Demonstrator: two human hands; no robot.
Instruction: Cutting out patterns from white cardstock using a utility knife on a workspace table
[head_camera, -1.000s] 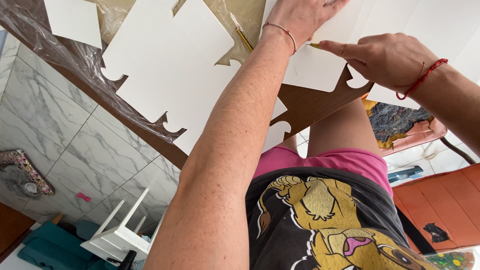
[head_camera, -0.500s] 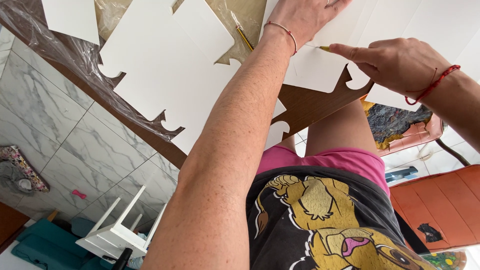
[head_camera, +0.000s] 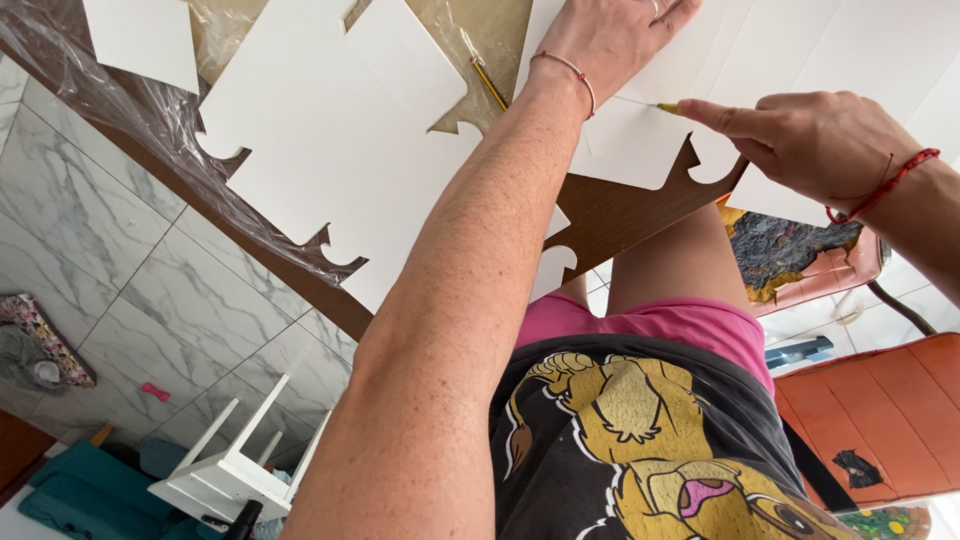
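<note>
1. The left hand (head_camera: 615, 40) lies flat and open, palm down, pressing on a white sheet (head_camera: 650, 135) that rests on the brown table (head_camera: 620, 215). A thin beaded bracelet (head_camera: 570, 68) circles its wrist.
2. The right hand (head_camera: 810, 140) is closed in a pinch grip on a small yellow-tipped cutting tool (head_camera: 668, 107), forefinger extended along it. Only the tool's tip shows; its type cannot be confirmed. The tip touches the white sheet just beside the left wrist.
3. A red cord bracelet (head_camera: 885, 185) sits on the right wrist.
4. The white sheet's near edge shows rounded notches and overhangs the table edge above the person's knee.
5. A larger white cut-out panel (head_camera: 330, 150) with similar scalloped notches lies on the table to the left, well apart from the tool. A smaller white piece (head_camera: 145, 35) lies at the top left corner.
6. A yellow pencil (head_camera: 488, 85) rests on the table between the large panel and the left wrist.
7. Clear plastic film (head_camera: 90, 90) covers the table's left portion.
8. Below, on the marble-tiled floor (head_camera: 150, 270), an overturned white stool (head_camera: 235, 465) is visible; an orange chair (head_camera: 880, 410) stands at the right.
</note>
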